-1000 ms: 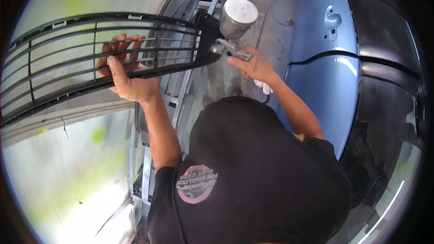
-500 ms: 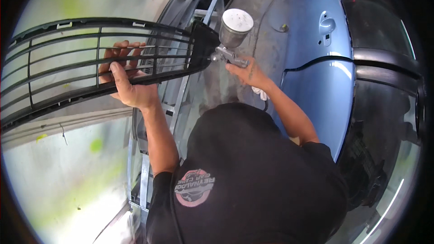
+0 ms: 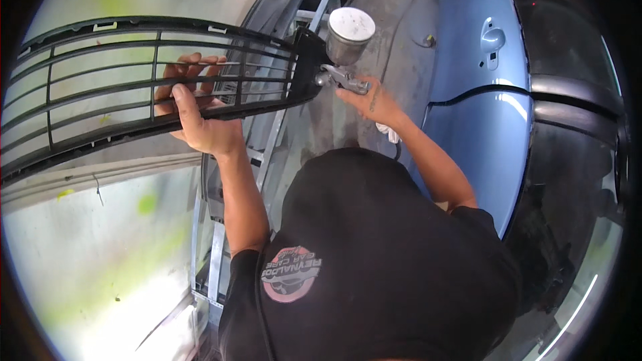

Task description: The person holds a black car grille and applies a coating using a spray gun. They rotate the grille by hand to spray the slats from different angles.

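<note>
My left hand (image 3: 200,117) grips the lower edge of a long black car grille (image 3: 157,82), thumb in front and fingers behind the slats. The grille is held up in the air, reaching past the left rim of the picture. At its right end, my right hand (image 3: 374,103) is wrapped round the handle of a silver spray gun (image 3: 345,80). A metal cup with a white lid (image 3: 351,25) sits on top of the gun. The nozzle is close to the grille's dark end piece; whether they touch I cannot tell.
On the right stands a blue car door panel (image 3: 471,154) with a door handle (image 3: 493,40). Behind the grille, a metal stand (image 3: 321,10) carries a long dark part. A thin hose (image 3: 394,33) lies on the grey floor. The pale wall (image 3: 100,241) at left has yellow-green paint marks.
The grille, both hands and the spray gun have shifted slightly right and up in the picture, and the surroundings have slid a little right too. Both grips are the same.
</note>
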`<state>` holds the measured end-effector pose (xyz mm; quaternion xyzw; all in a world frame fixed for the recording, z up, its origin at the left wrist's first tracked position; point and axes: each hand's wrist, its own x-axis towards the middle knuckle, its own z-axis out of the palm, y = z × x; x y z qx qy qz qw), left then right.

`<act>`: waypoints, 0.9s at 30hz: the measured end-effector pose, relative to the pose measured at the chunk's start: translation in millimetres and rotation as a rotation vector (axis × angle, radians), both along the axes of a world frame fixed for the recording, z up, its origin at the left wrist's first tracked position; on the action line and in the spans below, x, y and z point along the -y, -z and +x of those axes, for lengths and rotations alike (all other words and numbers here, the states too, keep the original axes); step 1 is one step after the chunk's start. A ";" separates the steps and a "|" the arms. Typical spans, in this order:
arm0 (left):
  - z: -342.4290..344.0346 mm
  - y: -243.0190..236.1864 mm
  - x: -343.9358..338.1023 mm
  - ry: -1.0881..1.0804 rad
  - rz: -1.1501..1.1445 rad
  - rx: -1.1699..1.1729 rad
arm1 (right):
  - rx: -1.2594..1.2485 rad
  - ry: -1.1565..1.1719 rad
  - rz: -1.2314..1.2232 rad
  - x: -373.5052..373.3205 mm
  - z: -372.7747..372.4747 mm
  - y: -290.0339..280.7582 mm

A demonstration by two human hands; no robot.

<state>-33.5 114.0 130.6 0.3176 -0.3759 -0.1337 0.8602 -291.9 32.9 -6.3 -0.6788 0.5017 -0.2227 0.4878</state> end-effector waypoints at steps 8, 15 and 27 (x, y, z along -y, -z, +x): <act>-2.2 -2.2 -2.2 0.001 -0.007 0.006 | -0.010 0.035 0.271 13.5 -15.0 29.8; -4.4 -3.6 -5.0 0.022 -0.023 -0.022 | 0.027 0.044 0.157 12.4 -13.1 45.0; -4.1 -4.0 -4.3 -0.057 0.017 0.011 | 0.057 0.035 0.206 15.6 -24.8 28.9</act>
